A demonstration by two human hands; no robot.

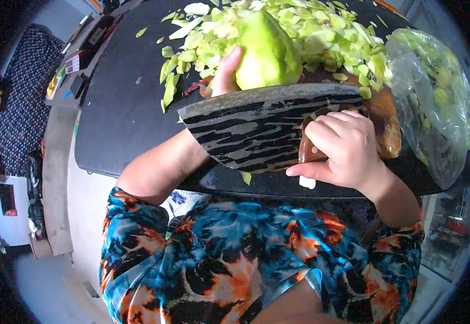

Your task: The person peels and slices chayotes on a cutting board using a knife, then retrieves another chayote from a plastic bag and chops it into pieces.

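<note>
A large peeled green fruit (267,51), seemingly a green papaya, is upright in front of me at the far middle. My left hand (226,73) grips its left side; the thumb shows, while most fingers are hidden behind fruit and blade. Across the near side of the fruit lies the broad blade of a big knife (246,129), dark with grey streaks, its upper edge close against the fruit's base. My right hand (343,148) is closed round the knife's brown handle, thumb pointing left. Pale green peelings (337,46) are heaped behind and around the fruit.
A brown wooden board (387,121) lies partly under the knife on the black table (121,102). At the right sits a clear plastic bag (434,102) with green pieces inside. A small white piece (307,183) is below my right hand. Shelved items line the far left.
</note>
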